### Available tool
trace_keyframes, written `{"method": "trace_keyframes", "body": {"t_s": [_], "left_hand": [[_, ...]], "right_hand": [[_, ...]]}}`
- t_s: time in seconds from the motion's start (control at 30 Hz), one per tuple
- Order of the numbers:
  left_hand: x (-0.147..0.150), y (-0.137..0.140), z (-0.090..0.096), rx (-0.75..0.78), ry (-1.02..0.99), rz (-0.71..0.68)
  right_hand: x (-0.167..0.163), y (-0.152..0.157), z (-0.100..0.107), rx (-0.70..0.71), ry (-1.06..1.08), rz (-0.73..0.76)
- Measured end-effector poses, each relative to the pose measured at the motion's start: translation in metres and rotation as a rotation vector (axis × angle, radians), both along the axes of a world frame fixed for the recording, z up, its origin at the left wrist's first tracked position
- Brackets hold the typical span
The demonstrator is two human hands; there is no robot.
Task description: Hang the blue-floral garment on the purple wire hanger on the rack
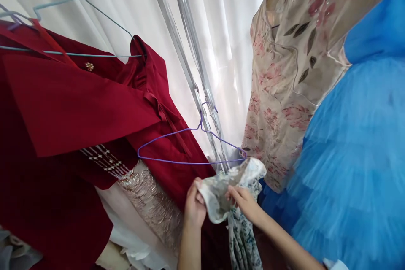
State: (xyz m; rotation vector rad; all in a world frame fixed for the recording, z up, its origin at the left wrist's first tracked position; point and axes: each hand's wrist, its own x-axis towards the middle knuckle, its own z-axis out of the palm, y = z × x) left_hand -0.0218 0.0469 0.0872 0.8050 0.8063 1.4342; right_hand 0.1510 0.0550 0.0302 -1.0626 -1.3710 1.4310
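A floral garment (pixel 243 236), white with green-blue print, hangs from the right end of a purple wire hanger (pixel 172 161). The hanger's hook is up at the metal rack posts. My left hand (pixel 195 204) pinches the left edge of the garment's opening. On the right side of that opening, my right hand (pixel 242 202) has its fingers closed on the fabric. The hanger's left end is bare, in front of a dark red dress. The lower part of the garment runs out of view at the bottom.
Dark red dresses (pixel 79 114) hang at the left on a teal hanger (pixel 95 55). Metal rack posts (pixel 186 46) stand before a white curtain (pixel 221 29). A beige floral dress (pixel 275 93) and a blue tulle dress (pixel 354 156) hang at the right.
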Motion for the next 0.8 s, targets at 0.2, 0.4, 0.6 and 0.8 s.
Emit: {"method": "trace_keyframes", "body": {"t_s": [0.2,0.4,0.6,0.8], "left_hand": [[0.071,-0.061,0.003,0.059,0.821,-0.77],[0.06,-0.048,-0.001,0.207,0.673,-0.432],[0.049,-0.056,-0.062,-0.149,0.51,-0.705],[0.021,-0.067,-0.048,-0.127,0.697,-0.577]], "right_hand": [[0.031,-0.02,0.003,-0.477,0.294,0.343],[0.059,-0.042,0.018,-0.454,-0.032,0.545],[0.117,-0.006,0.102,0.13,-0.318,0.938],[0.177,0.062,0.149,0.27,-0.331,0.485]]}}
